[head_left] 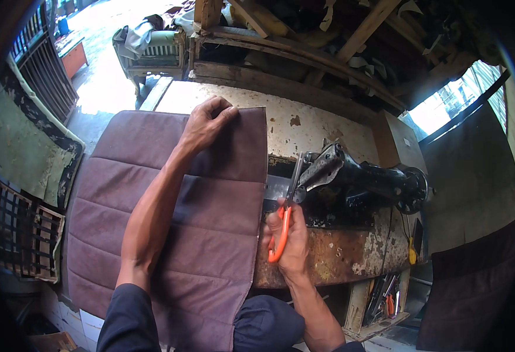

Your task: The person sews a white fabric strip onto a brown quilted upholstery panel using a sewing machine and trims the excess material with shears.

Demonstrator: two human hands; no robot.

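Note:
A large brown stitched panel (205,205), leather-like with seams across it, drapes over the table's left part and down toward my lap. My left hand (210,120) is closed in a pinch at the panel's far edge, near its far right corner. Scissors (282,234) with orange handles are gripped in my right hand (294,243), just right of the panel's long edge. Their metal blades point away from me, pressed together or nearly so. Beyond them, the black sewing machine (375,179) has its head end close to the blade tips.
A worn wooden table (328,255) carries the machine, with a cardboard box (395,141) behind it. Tools fill a small open shelf (380,299) below right. A timber frame (292,47) stands along the far side. Padded and webbed frames (29,141) stand at left.

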